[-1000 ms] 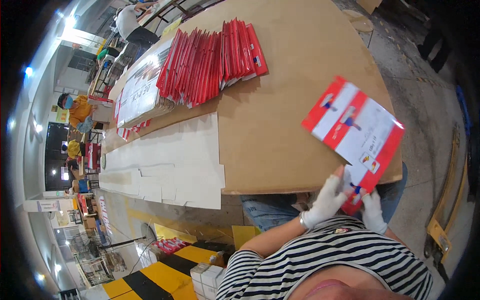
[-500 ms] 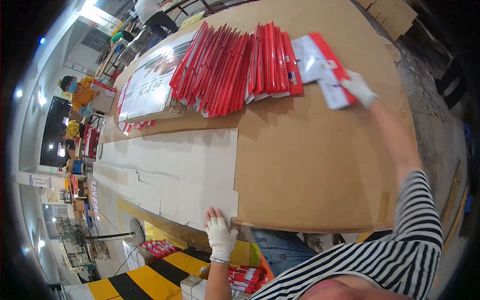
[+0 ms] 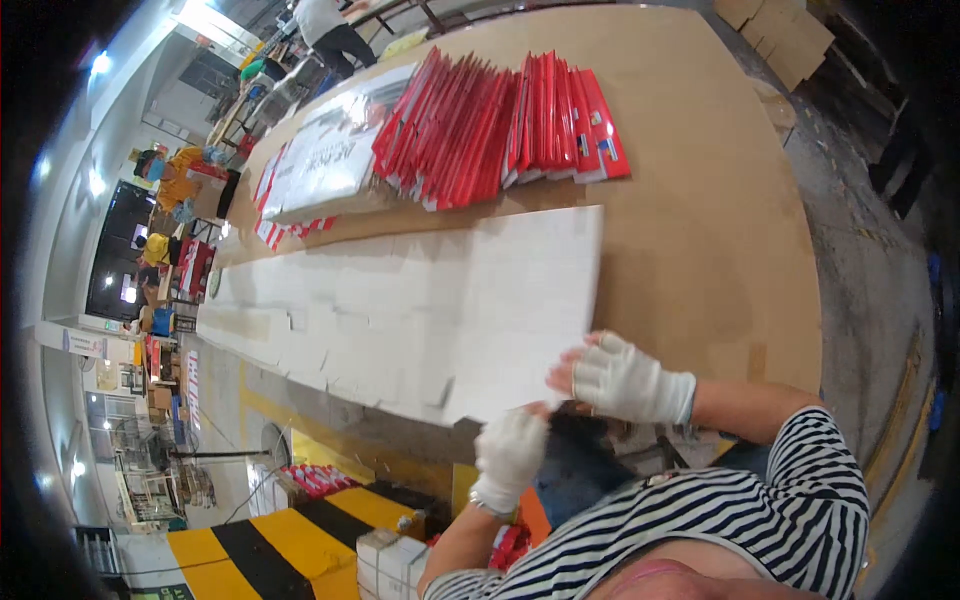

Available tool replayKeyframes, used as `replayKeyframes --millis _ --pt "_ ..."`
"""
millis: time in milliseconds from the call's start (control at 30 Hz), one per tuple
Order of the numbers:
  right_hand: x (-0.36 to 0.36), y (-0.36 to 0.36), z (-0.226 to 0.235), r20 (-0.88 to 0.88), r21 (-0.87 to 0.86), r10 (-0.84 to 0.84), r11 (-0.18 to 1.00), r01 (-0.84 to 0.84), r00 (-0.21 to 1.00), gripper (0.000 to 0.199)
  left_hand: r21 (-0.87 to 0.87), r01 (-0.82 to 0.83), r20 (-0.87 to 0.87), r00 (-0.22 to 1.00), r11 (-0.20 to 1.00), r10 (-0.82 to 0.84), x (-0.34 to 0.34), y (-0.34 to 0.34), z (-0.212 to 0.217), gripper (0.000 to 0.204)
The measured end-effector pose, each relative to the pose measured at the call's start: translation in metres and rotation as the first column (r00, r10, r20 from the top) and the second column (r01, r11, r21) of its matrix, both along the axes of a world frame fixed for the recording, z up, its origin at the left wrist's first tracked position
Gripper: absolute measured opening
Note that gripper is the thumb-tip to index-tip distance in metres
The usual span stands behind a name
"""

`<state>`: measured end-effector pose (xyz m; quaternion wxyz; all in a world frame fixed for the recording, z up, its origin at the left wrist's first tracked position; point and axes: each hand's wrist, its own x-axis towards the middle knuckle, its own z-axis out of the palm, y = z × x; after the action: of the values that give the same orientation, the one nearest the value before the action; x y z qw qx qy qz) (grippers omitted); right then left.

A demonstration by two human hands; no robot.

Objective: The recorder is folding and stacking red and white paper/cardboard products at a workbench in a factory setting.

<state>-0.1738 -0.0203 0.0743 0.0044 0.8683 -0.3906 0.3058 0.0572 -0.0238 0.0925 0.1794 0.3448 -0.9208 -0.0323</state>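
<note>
A white cardboard sheet (image 3: 530, 300) lies at an angle across the right end of a spread row of overlapping white sheets (image 3: 350, 305). My left hand (image 3: 510, 455), in a fingerless white glove, pinches its near edge by the lower corner. On the sheet's right edge, close to that same corner, are the closed fingers of my right hand (image 3: 625, 380), gloved alike; its thumb is partly hidden. Beyond the sheets, flat red cartons (image 3: 450, 130) lean together in a long row, the rightmost carton (image 3: 603, 125) showing its red face.
Left of the red row lies a stack of printed white flat cartons (image 3: 325, 165). Brown board covers the table (image 3: 700, 250). A yellow-and-black striped surface (image 3: 270, 545) and a strapped white bundle (image 3: 390, 565) are at lower left. Other people work at far left.
My right hand has let go of a red-and-white carton, gone from the far right, and come to the sheet. My left hand has moved right; the sheet has shifted right with its edge lifted.
</note>
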Motion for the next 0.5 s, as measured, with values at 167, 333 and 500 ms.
replayKeyframes --millis 167,333,500 --pt "-0.045 0.09 -0.002 0.072 0.223 -0.268 0.943 0.246 0.961 0.01 0.375 0.191 -0.038 0.981 0.907 -0.191 -0.029 0.032 0.004 0.073" --pt "-0.13 0.181 0.002 0.327 0.703 -0.62 0.664 0.254 0.713 0.02 0.148 0.192 0.276 0.934 0.97 -0.227 -0.019 -0.013 -0.059 0.086" --pt "-0.182 0.262 -0.035 0.297 0.592 -0.733 0.645 0.483 0.612 0.016 0.373 0.394 -0.093 0.917 0.84 -0.389 -0.067 -0.022 -0.082 0.042"
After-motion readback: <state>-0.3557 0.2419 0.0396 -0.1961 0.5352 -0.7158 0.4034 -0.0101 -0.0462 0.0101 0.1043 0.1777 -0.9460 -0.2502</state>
